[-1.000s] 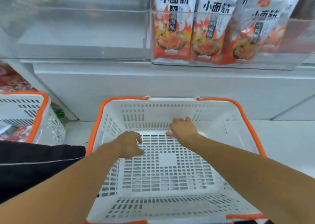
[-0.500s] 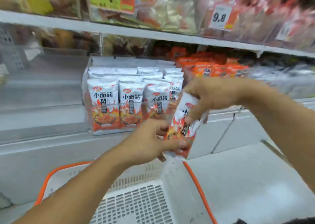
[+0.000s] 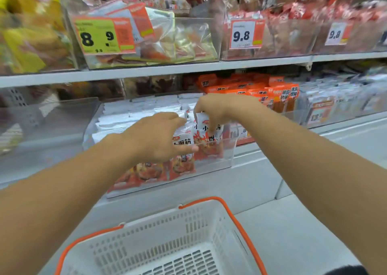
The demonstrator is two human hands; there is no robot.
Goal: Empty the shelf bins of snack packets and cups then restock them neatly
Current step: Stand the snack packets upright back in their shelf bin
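Restocking looks nearly finished; the clear bin (image 3: 227,149) is packed with snack packets (image 3: 134,115) and the basket (image 3: 146,241) shows none. The right hand (image 3: 211,109) pinches one last packet (image 3: 206,132) into the front row; the left hand (image 3: 159,136), fingers spread, steadies its neighbours.

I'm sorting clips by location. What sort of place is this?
Most likely a shop's snack aisle: price tags hang on clear shelf bins full of snack packets, and a white shopping basket with an orange rim sits below.
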